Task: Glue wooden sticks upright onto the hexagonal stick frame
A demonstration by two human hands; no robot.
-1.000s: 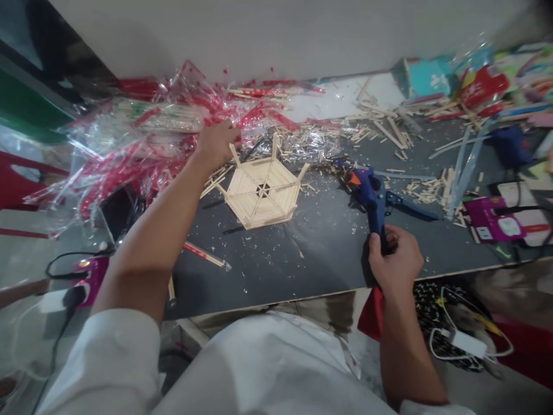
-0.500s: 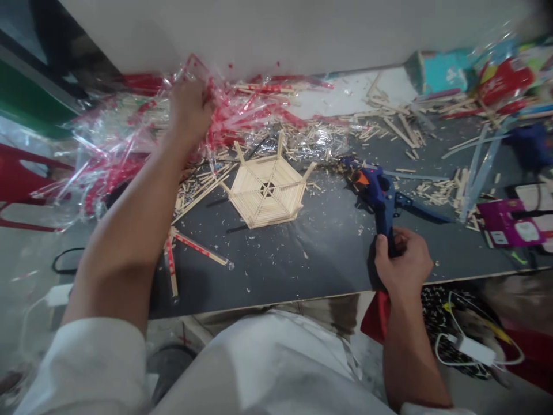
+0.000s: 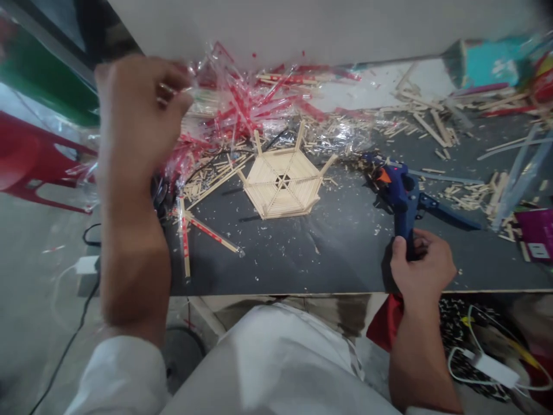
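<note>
My left hand is raised over the left end of the table, beside the clear and red plastic wrappers. Its fingers are loosely curled, with a gap between thumb and forefinger, and I see nothing held there. My right hand grips the handle of a blue glue gun with an orange part near its nozzle. Between the hands lies a hexagonal lattice of thin wooden sticks, with short stick ends standing out at its corners. Left of it are two red-labelled packs of sticks.
Loose sticks and offcuts litter the back of the dark table. Clear glue sticks and a purple packet lie at the right. A red stool stands left; a white power adapter hangs below the right edge.
My left hand has pulled back from the wrapper pile, up and to the left. My right hand stays on the glue gun. The view has shifted slightly left.
</note>
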